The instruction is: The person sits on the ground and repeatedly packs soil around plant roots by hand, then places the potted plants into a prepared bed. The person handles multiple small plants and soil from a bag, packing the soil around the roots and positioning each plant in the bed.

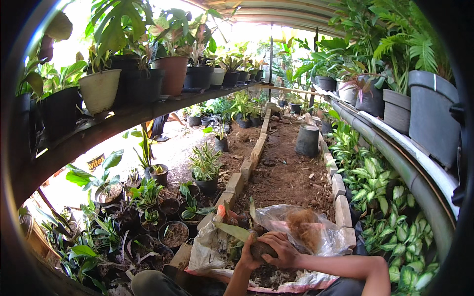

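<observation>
Both my hands are around a brown root ball (263, 251), low in front of me. From it a long, pointed green leaf (234, 231) sticks out to the left. My left hand (249, 256) grips the ball's left side, its thumb up by the leaf base. Across the top and right side lies my right hand (278, 248), fingers bent over it. Below is an opened white woven sack (207, 255) with dark soil (276, 277) on it. A tuft of brown coir fibre (305, 227) rests on a clear plastic bag (331, 225) just beyond my right hand.
Potted plants (174, 201) crowd the ground at left. Concrete blocks (235, 184) edge a dirt path (281, 177) holding an upturned dark pot (307, 140). Shelves of pots flank me, the right one with a thick pipe (400, 162). Another person (160, 127) is partly visible beyond the left shelf.
</observation>
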The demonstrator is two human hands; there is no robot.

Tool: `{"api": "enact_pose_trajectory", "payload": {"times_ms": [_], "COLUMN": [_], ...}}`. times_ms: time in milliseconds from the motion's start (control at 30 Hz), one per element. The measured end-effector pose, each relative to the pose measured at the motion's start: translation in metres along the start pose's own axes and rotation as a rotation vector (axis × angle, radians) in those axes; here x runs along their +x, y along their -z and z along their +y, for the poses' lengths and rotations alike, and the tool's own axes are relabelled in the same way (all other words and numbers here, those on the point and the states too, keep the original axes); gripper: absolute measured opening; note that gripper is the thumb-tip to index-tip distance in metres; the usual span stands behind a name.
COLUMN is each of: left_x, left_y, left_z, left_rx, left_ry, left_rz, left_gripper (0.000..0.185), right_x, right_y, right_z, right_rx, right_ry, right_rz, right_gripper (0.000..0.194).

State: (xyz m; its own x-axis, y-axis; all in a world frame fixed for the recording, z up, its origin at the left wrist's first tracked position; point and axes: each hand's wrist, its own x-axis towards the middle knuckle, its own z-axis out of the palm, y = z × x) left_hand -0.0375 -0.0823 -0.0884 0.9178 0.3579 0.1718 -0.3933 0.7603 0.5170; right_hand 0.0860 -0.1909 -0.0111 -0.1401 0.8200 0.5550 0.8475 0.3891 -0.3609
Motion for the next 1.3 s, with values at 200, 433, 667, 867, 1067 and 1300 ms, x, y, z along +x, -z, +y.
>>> {"api": "enact_pose_trajectory", "payload": {"times_ms": [200,433,667,867,1067,1300], "left_x": [0.0,0.005,0.008,0.013,0.005,0.007], "left_y": [-0.003,-0.03,-0.042,-0.027,-0.04,-0.039], "left_z": [-0.002,-0.01,-0.016,-0.013,-0.01,-0.001], "left_rx": [-0.02,0.083,-0.019,-0.103,0.193,0.004], "left_ry": [0.107,0.026,-0.021,-0.067,-0.169,0.016], "left_rz": [0.162,0.204,0.313,0.301,0.234,0.131], "left_gripper": [0.053,0.042,0.034,0.038,0.046,0.054], "right_x": [-0.005,-0.013,-0.011,-0.007,-0.001,-0.002], "right_y": [0.008,0.012,0.014,0.0,0.008,0.005], "right_z": [0.009,0.005,0.01,0.008,0.004,0.006], "right_rx": [-0.236,-0.171,-0.127,-0.052,-0.165,-0.13], "right_ry": [0.099,0.105,0.05,-0.075,-0.044,0.064], "right_rz": [0.002,0.035,0.016,0.061,0.139,0.104], "right_gripper": [0.051,0.047,0.044,0.043,0.048,0.048]}}
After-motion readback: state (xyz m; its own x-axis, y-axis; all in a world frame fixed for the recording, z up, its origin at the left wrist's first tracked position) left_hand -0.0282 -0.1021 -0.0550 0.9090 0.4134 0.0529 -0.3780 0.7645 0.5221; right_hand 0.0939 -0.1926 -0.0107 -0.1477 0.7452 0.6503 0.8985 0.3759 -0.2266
